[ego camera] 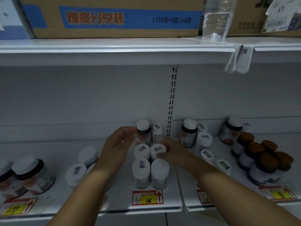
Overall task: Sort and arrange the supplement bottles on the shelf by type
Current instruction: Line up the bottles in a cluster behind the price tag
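I am looking down at a white shelf (pixel 114 185) where both hands are working in a cluster of white-capped supplement bottles. My left hand (pixel 117 144) is reaching to the tall dark bottle (pixel 143 133) at the back of the cluster; its fingertips are touching the bottle's left side just under the white cap, with the fingers only loosely curved, so I am reading it as touching and not gripping. My right hand (pixel 171 152) is sitting just right of the second-row white bottle (pixel 157 150), its fingers curled against the cap's right edge; blur is keeping me from telling whether it is really pinching it. Beside that bottle, a twin white bottle (pixel 141 150) is standing to its left, and two more (pixel 150 173) are standing in front, near the price tag (pixel 147 197). Brown-capped bottles (pixel 267 160) are grouped well apart on the right, dark jars (pixel 31 175) on the left. A cardboard box (pixel 114 17) is resting on the upper shelf (pixel 114 51).
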Available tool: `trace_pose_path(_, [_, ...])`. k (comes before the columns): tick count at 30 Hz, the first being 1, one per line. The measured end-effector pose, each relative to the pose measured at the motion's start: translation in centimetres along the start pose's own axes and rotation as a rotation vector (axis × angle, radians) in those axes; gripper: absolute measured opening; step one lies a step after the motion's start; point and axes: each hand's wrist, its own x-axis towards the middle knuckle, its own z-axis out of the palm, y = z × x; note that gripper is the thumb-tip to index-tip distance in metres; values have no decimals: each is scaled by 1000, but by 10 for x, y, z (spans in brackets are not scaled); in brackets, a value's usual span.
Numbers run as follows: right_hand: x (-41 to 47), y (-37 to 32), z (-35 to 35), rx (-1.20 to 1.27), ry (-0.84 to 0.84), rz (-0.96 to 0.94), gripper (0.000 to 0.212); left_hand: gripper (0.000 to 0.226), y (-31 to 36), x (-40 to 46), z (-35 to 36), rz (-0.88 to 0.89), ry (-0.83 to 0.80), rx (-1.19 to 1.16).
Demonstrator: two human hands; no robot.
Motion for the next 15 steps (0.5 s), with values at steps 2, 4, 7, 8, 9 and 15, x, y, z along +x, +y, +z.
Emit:
trace_pose_path(2, [4,0,-2,-25,-22,9,30,36,-1,1,0,-1,-11,-1])
trace_pose_path(4, [12,-3,-6,-57,14,16,42,37,-3,1,-1,-13,-16,-10])
trace_pose_path(7, [34,-19,-12,-176,180,-72,49,35,-6,2,-5,-38,4,-24])
trace_pose_path(8, [43,-28,-13,-211,208,-127,48,34,-7,1,-6,-52,18,-30])
trace_pose_path(9, [53,-36,-12,-240,216,-181,49,32,-8,0,-8,-68,33,-34])
trace_pose_path(15, [101,-56,13,-538,123,-191,51,34,-11,-9,-16,-111,131,28])
